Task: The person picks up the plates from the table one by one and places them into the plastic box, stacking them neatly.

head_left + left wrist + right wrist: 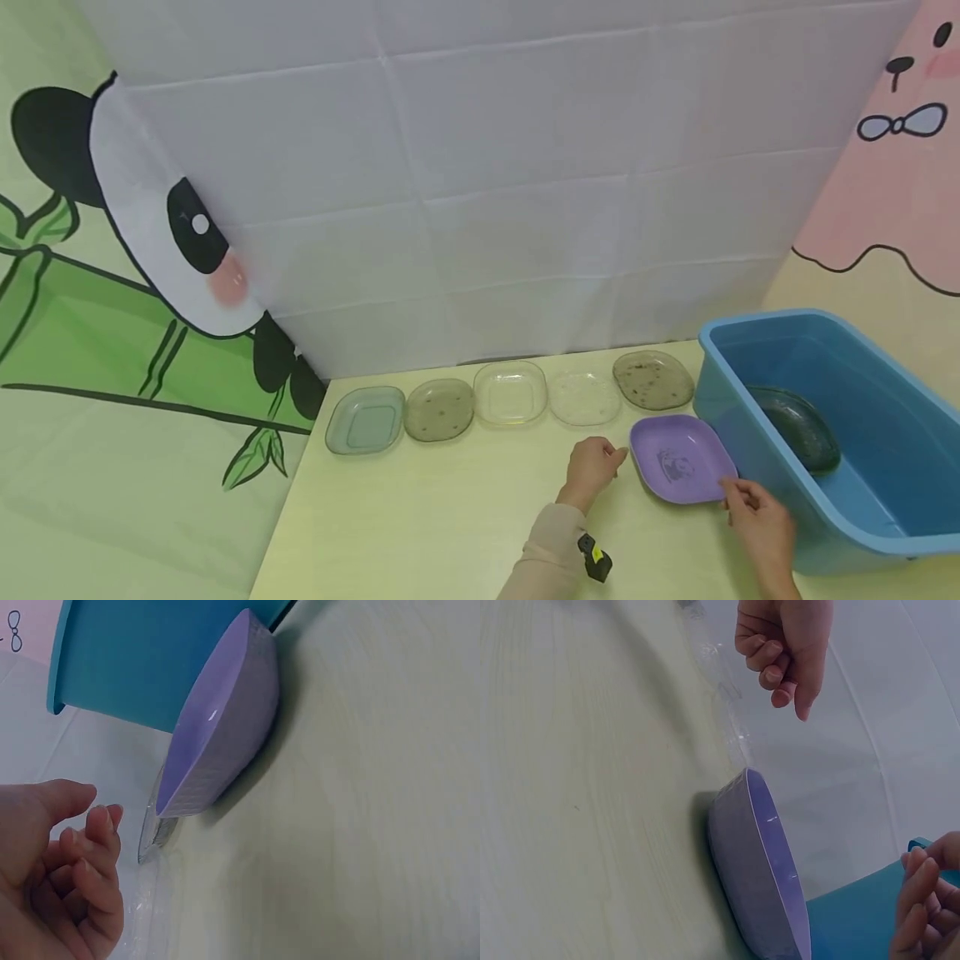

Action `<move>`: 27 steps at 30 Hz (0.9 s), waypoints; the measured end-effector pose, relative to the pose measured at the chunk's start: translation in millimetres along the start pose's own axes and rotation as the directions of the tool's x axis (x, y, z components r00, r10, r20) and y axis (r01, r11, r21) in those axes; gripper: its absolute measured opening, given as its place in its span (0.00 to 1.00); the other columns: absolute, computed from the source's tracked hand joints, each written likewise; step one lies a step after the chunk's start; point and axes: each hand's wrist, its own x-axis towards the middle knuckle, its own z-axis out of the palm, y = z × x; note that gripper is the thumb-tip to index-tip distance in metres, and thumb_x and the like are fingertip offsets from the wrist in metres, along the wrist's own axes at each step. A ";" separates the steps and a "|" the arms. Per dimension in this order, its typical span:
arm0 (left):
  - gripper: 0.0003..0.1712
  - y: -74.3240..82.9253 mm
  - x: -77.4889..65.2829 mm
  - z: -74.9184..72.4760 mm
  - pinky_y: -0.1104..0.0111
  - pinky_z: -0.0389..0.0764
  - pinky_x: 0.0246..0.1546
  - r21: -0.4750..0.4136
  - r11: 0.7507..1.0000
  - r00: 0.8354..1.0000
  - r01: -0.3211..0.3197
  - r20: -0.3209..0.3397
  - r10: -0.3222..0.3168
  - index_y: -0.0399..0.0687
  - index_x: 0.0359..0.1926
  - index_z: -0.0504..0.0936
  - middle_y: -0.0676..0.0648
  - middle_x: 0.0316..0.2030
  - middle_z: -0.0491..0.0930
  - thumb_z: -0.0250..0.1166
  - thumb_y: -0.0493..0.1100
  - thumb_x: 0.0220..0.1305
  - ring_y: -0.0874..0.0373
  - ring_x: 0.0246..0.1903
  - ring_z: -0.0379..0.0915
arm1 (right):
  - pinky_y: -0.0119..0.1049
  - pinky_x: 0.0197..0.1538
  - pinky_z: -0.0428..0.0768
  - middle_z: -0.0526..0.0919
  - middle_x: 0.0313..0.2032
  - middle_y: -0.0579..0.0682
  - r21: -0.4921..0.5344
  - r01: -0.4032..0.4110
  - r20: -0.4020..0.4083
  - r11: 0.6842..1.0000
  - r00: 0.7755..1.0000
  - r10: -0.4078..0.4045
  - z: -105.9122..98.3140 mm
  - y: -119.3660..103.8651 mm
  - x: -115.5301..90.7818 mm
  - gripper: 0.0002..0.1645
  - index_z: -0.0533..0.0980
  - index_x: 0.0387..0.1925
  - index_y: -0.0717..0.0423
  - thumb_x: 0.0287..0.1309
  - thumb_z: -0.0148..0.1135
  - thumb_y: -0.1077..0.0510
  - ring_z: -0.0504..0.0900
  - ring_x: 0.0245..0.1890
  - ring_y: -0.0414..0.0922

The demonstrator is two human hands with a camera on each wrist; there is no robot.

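Blue tub (862,400) with dark dish (802,433) inside, purple bowl (686,458) just left of tub, five dishes (510,393) running left from tub, left hand (591,473) and right hand (759,527) loosely curled, empty, right nearer tub.

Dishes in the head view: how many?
7: five dishes in a row at the back, a purple dish in front, a dark dish in the blue tub, whose wall may hide more.
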 end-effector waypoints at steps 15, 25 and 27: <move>0.23 1.3 -11.0 35.8 0.75 0.58 0.11 -0.005 0.997 0.996 0.077 0.040 -0.076 0.46 0.14 0.75 0.54 0.07 0.67 0.58 0.52 0.62 0.65 0.09 0.56 | 0.28 0.23 0.65 0.78 0.16 0.39 0.003 -0.055 0.084 0.998 0.995 0.055 -14.5 -28.3 -20.8 0.26 0.80 0.36 0.53 0.56 0.54 0.35 0.71 0.15 0.36; 0.27 0.1 -13.7 46.9 0.72 0.57 0.11 -0.011 0.994 0.994 0.104 0.043 -0.104 0.48 0.10 0.71 0.54 0.06 0.66 0.56 0.55 0.62 0.62 0.09 0.55 | 0.29 0.23 0.65 0.78 0.18 0.37 -0.028 -0.059 0.116 0.998 0.991 0.062 -2.9 1.4 -11.5 0.32 0.78 0.38 0.50 0.54 0.50 0.29 0.72 0.17 0.37; 0.26 0.3 -14.1 48.5 0.71 0.58 0.12 -0.003 0.994 0.993 0.106 0.050 -0.106 0.48 0.11 0.72 0.53 0.07 0.67 0.55 0.55 0.63 0.61 0.09 0.57 | 0.28 0.24 0.65 0.78 0.18 0.37 -0.050 -0.085 0.101 0.995 0.991 0.089 -0.2 3.5 -11.5 0.32 0.78 0.38 0.49 0.53 0.50 0.27 0.72 0.17 0.35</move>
